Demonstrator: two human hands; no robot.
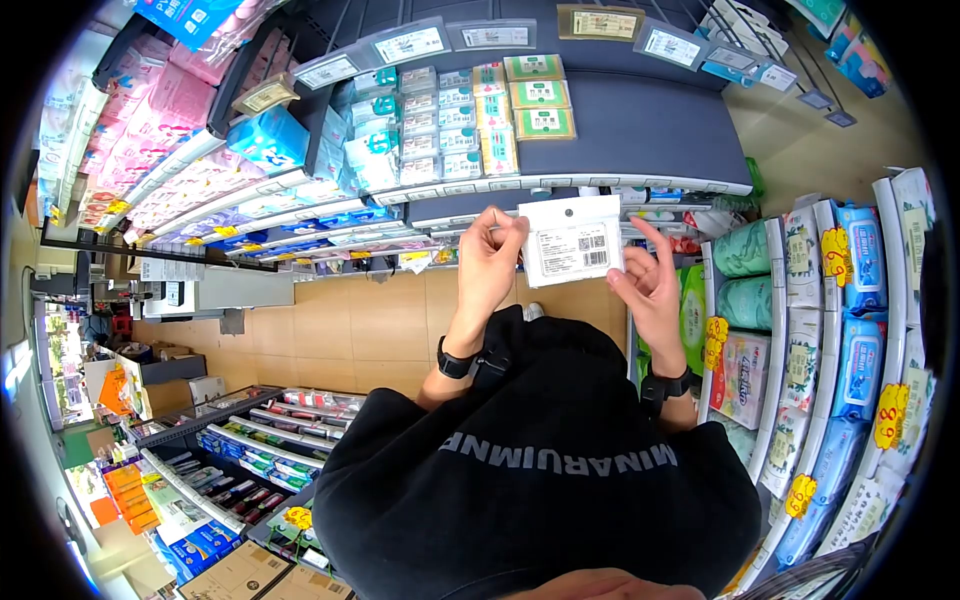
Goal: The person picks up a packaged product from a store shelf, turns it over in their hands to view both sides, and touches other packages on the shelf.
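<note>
A flat white hanging packet (570,242), with a punched hole at its top and a printed label with a square code, is held up in front of my chest. My left hand (490,252) pinches its left edge between thumb and curled fingers. At the lower right corner, the thumb of my right hand (652,285) presses on the packet, its index finger raised apart from it. Both wrists carry black bands. What the packet contains cannot be made out.
Ahead, a dark shelf (640,130) bears stacked small boxes (545,95) under price-tag holders. Pink packs (170,110) fill shelves at left. Wipes and tissue packs (865,260) line the right side. Behind my left side stands another rack (240,450); tiled floor (330,320) lies between.
</note>
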